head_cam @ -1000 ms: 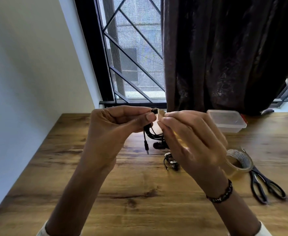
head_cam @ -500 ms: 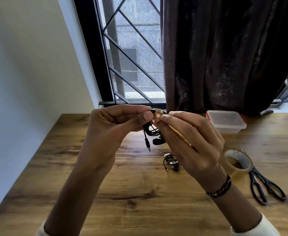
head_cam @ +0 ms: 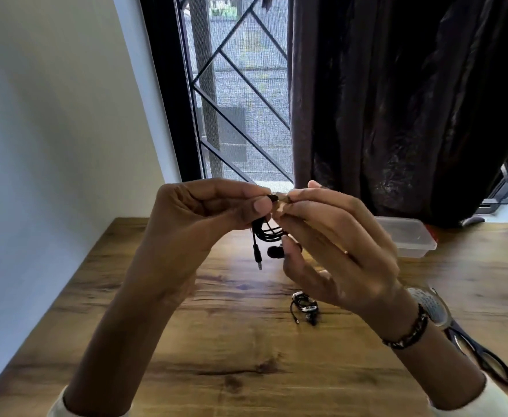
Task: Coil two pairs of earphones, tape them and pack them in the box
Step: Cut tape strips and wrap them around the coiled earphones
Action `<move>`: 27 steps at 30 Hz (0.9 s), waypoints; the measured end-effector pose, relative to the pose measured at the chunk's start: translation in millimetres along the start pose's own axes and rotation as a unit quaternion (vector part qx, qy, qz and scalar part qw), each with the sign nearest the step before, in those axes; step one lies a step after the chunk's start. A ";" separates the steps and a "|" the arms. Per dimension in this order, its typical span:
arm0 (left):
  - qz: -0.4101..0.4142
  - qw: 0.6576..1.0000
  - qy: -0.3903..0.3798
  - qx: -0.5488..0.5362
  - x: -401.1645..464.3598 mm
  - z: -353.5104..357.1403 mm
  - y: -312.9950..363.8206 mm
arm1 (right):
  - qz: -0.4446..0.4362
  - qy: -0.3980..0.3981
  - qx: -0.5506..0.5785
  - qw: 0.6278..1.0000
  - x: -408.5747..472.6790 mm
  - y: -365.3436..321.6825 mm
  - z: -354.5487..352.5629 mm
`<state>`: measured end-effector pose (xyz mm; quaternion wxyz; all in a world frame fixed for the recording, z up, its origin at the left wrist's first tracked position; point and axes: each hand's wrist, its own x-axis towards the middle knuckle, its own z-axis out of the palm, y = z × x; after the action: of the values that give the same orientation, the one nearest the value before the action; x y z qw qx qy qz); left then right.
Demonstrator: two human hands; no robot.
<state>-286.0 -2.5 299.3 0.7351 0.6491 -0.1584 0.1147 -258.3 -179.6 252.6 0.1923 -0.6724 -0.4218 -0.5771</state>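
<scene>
Moved: both hands have closed up together since a second ago, bringing the tape strip against the coil.
Left hand (head_cam: 192, 233): fingers pinch the top of the black earphone coil (head_cam: 266, 236), held above the bench (head_cam: 216, 356).
Right hand (head_cam: 330, 245): fingers pinch a tape strip (head_cam: 284, 199) at the coil's top.
Done: one taped coil (head_cam: 304, 305) lies on the bench.
Left: finish this wrap, then pack both into the closed box (head_cam: 409, 236).
Nearby: tape roll (head_cam: 430, 305), scissors (head_cam: 484, 359).

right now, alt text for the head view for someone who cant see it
Two hands hold coiled black earphones above a wooden table: left hand pinches the coil, right hand presses tape on. A second taped coil lies below.
</scene>
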 end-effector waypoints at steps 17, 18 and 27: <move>-0.004 0.999 -0.032 -0.005 -3.0 2.5 -7.9 | 0.189 -0.059 0.167 0.966 16.1 10.2 -22.0; -0.003 0.999 -0.031 -0.007 -2.9 3.1 -7.4 | 0.190 -0.062 0.164 0.966 15.3 10.0 -21.7; 0.026 0.997 -0.035 0.057 -2.8 -0.7 -11.7 | 0.164 -0.065 0.118 0.977 12.4 7.4 -20.4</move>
<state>-284.1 -3.3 287.5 0.6880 0.6889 -0.1944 0.1198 -265.3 -194.8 271.3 0.3345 -0.7414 -0.3822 -0.4387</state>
